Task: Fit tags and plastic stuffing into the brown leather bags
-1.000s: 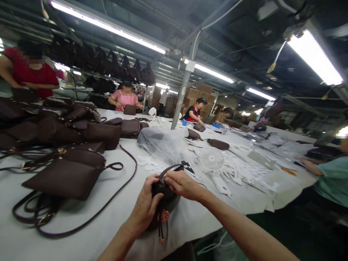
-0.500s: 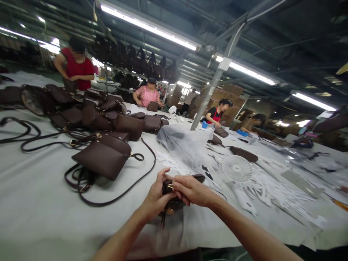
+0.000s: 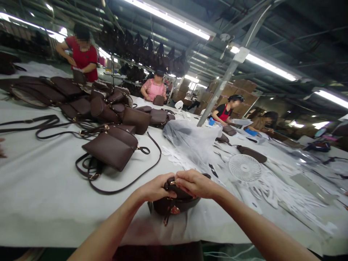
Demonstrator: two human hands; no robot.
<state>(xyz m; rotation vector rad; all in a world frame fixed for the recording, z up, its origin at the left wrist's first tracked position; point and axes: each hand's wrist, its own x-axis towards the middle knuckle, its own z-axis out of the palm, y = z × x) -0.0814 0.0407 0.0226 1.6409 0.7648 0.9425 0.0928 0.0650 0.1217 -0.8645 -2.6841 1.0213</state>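
In front of me on the table sits a small dark brown handbag (image 3: 187,207), with a round gold emblem and a dark tassel on its side. My left hand (image 3: 156,187) is closed around the bag's upper left end, thumb toward me. Fingertips of my right hand (image 3: 198,184) pinch at the top of the bag, against a small gold-coloured metal fitting (image 3: 173,183). Whether that fitting is a zip pull or a strap clasp, I cannot tell. My fingers hide part of the bag's top.
Several brown handbags (image 3: 111,148) with long straps are heaped at left. Clear plastic bags (image 3: 187,141), a white fan (image 3: 244,168) and white scraps (image 3: 299,203) lie ahead and right. A metal post (image 3: 217,98) rises behind. Co-workers stand around the table; fingers (image 3: 2,148) show at the left edge.
My view has shifted, so the surroundings sit further right. My left hand's raised fingers have come down onto the bag, and more of the bag's side and emblem shows. The right hand keeps its pinch.
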